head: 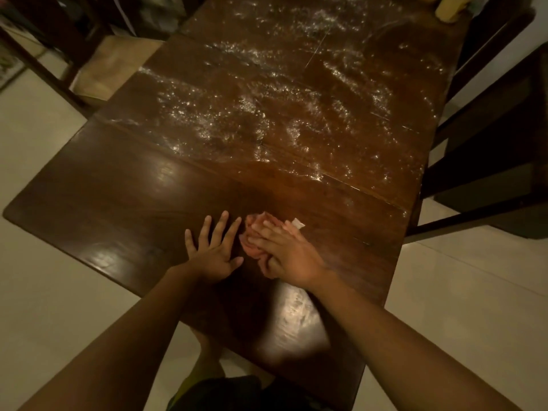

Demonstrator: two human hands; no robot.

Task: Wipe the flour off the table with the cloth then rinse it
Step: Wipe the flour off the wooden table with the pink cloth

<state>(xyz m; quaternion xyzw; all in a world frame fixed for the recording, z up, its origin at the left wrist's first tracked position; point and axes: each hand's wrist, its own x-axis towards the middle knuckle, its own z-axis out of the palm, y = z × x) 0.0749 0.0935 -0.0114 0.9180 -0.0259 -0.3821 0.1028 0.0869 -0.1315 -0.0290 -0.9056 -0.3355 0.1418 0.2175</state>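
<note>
Right hand (292, 256): fingers lay close together over a pink crumpled cloth (252, 241), thumb curled at its near edge. The cloth sat pressed on the near part of a dark brown polished wooden table (118, 185). Left hand (213, 256): fingers spread, palm flat on the tabletop, just left of the cloth. White scattered flour (252, 105) covered the middle and far tabletop. A dark wooden chair (489, 143) stood to the right.
</note>
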